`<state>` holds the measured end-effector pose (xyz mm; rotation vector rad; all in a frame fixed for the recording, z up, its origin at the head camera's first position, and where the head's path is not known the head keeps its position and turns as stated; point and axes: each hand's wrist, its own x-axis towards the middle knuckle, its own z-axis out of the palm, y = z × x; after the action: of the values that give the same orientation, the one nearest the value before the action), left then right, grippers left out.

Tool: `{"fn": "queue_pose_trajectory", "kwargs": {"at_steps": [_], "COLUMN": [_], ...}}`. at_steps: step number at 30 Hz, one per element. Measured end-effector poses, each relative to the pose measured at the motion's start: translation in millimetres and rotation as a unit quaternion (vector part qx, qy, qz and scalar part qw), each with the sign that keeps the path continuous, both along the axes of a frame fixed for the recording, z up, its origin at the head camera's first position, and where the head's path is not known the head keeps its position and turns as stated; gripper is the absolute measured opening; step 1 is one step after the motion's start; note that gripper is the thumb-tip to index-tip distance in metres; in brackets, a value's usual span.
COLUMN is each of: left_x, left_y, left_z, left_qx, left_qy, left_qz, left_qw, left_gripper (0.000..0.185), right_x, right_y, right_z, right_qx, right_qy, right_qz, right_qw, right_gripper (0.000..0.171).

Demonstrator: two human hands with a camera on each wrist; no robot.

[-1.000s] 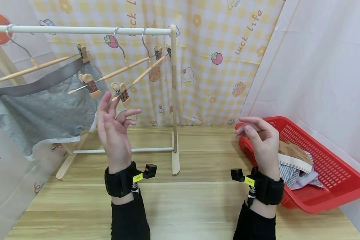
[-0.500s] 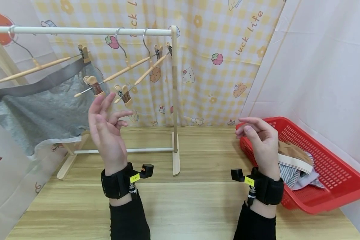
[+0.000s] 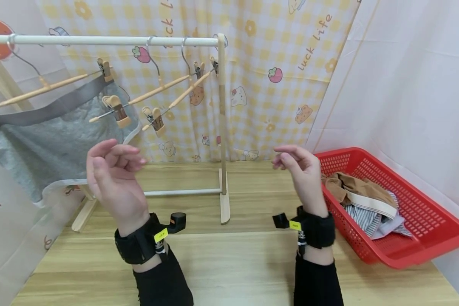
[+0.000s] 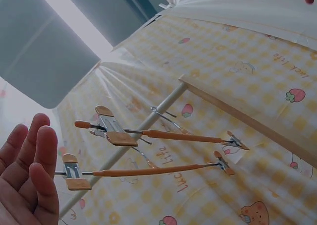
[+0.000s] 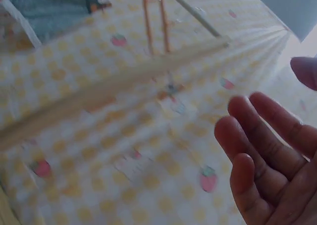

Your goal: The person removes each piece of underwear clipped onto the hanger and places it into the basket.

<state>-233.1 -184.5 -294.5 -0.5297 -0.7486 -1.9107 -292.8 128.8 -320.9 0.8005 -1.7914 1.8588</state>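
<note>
Your left hand [image 3: 112, 178] and right hand [image 3: 300, 174] hung loosely curled above the counter [image 3: 237, 263], holding nothing. The nearest things, two empty clip hangers [image 3: 158, 91], hung on the rail [image 3: 99, 40] above your left hand. The grey garment [image 3: 49, 140] was cut off at the left edge; the right wrist view was blurred. Since a second earlier, your left hand dropped away from the hanger clips, and your right hand shifted left from the red basket [image 3: 417, 238].

White-railed wooden clothes rack [image 3: 222, 127]: wooden table's [image 3: 245, 263] rear left. Three wooden clip hangers [image 3: 157, 91] on its rail; grey garment [image 3: 57, 140] clipped leftmost. Red plastic basket [image 3: 424, 238]: right edge, holding folded clothes [image 3: 367, 204].
</note>
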Motion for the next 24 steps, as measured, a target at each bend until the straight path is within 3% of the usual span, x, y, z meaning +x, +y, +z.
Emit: {"fn": "queue_pose_trajectory", "kwargs": {"at_steps": [6,12,13,16,17,20,24], "left_x": [9.5,16.2,16.8,17.2,17.3,18.7,20.6], "left_y": [1,3,3,4,4,3,-1], "left_z": [6.5,6.9,6.7,6.2,6.3,6.5,7.0], "left_qx": [0.005,0.016,0.018,0.021,0.020,0.015,0.011], "left_qy": [0.021,0.035,0.037,0.044,0.043,0.037,0.027], "left_qz": [-0.008,-0.013,-0.015,-0.020,-0.021,-0.024,-0.023], "left_qw": [0.9997,0.9992,0.9990,0.9986,0.9986,0.9989,0.9993], "left_gripper": [0.042,0.041,0.041,0.040,0.040,0.040,0.040], "right_x": [-52.5,-95.5,-100.3,-112.0,-115.2,-118.5,-115.0], "right_y": [-70,-129,-137,-155,-160,-169,-173], "right_z": [6.7,9.9,9.4,5.7,4.0,-1.5,-5.2], "right_qx": [-0.025,-0.015,-0.019,-0.025,-0.030,-0.036,-0.040], "right_qy": [-0.053,-0.127,-0.135,-0.143,-0.136,-0.113,-0.094], "right_qz": [0.009,0.029,0.030,-0.003,-0.020,-0.066,-0.082], "right_qw": [0.998,0.991,0.990,0.989,0.990,0.991,0.991], "right_gripper": [0.029,0.059,0.058,0.023,0.022,0.047,0.050]}}
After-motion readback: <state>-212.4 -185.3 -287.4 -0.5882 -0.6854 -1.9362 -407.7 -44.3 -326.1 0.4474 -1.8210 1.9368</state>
